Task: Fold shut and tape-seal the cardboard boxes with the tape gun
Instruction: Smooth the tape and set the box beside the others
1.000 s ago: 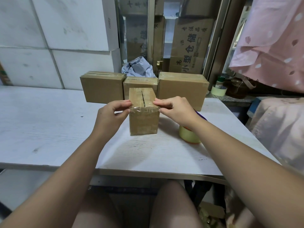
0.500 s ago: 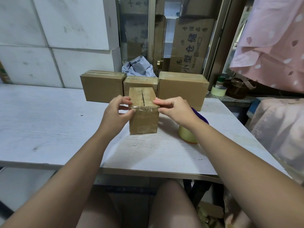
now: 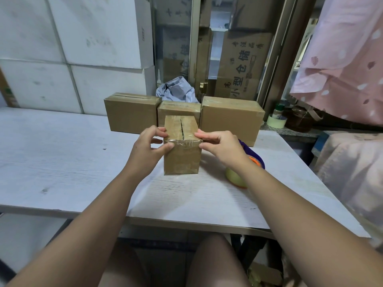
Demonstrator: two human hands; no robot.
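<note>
Head view: the small box (image 3: 182,156) stands on the table (image 3: 62,162); left hand (image 3: 148,146) and right hand (image 3: 219,146) each pinch a near top corner, probably pressing the tape strip (image 3: 183,142) flat; the tape gun (image 3: 236,178) lies right, half hidden by the right wrist; three taped boxes (image 3: 178,109) crowd close behind.

Tape gun (image 3: 235,177): your right forearm covers most of it; only some purple handle, an orange bit and the roll's lower curve show.
Middle box (image 3: 178,107): the front box (image 3: 181,157) hides all but its top strip.
Front box: its far face is out of sight; your left hand (image 3: 149,148) and right hand (image 3: 221,146) cover its upper corners.
Grey bag (image 3: 176,90): lower part hidden behind the back boxes.
Counter (image 3: 62,162): cut off at the left edge.
Pink cloth (image 3: 342,69): runs past the top and right edges.
Jar (image 3: 278,111): label too small to read.
</note>
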